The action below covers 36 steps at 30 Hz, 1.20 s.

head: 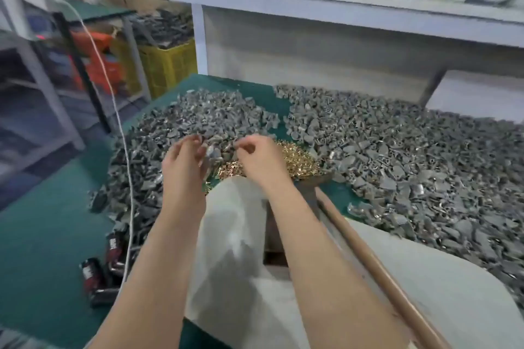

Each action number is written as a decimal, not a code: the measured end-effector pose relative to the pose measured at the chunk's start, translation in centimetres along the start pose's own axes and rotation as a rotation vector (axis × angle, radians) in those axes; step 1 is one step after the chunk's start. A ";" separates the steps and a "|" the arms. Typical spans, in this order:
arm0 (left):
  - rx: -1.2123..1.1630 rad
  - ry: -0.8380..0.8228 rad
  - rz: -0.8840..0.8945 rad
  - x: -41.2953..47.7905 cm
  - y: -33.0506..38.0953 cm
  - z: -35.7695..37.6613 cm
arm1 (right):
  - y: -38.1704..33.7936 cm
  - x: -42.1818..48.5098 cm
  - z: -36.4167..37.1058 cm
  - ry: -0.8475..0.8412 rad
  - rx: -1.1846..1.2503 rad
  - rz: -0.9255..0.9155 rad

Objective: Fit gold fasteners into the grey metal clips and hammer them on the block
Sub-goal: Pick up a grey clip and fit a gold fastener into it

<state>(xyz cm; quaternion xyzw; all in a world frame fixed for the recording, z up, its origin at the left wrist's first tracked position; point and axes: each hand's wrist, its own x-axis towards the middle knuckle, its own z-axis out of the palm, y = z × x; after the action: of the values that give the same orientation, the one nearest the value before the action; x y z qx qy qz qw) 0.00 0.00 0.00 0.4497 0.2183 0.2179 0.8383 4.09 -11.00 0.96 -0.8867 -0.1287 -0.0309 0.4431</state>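
Grey clip [212, 151] — seemingly in left hand [181, 161] — just beside right hand [258, 159].

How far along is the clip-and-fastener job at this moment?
Done: cannot tell; the grey clip piles look alike. In hand: the left hand holds a grey clip, and the right hand is pinched beside it, contents blurred. Left: hammering; the hammer lies untouched beside the gold fasteners.

Blur is smearing my left hand [184, 157] and the grey clip [212, 151] it's pinching; its detail isn't resolving. Not making out whether my right hand [256, 157] is holding anything. My leg [235, 235] and forearm [297, 221] are covering most of the block [273, 231]. Hammer handle [368, 258] is running off the bottom edge.
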 end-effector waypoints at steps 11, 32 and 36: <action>0.035 0.095 -0.083 3.1 -1.5 -1.2 | -0.1 2.3 7.9 -0.063 -0.482 -0.011; 0.827 -0.444 0.289 -1.4 -2.4 2.1 | 2.5 -3.0 -5.5 -0.064 0.371 0.231; 1.081 -0.267 0.429 -1.5 -3.4 1.2 | 3.6 -4.6 -6.5 -0.029 0.391 0.274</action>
<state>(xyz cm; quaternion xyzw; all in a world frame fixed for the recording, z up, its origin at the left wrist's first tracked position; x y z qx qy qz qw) -0.04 -3.31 -2.01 0.8703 0.0952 0.1820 0.4478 0.99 -19.20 1.32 -0.7934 -0.0170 0.0678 0.6047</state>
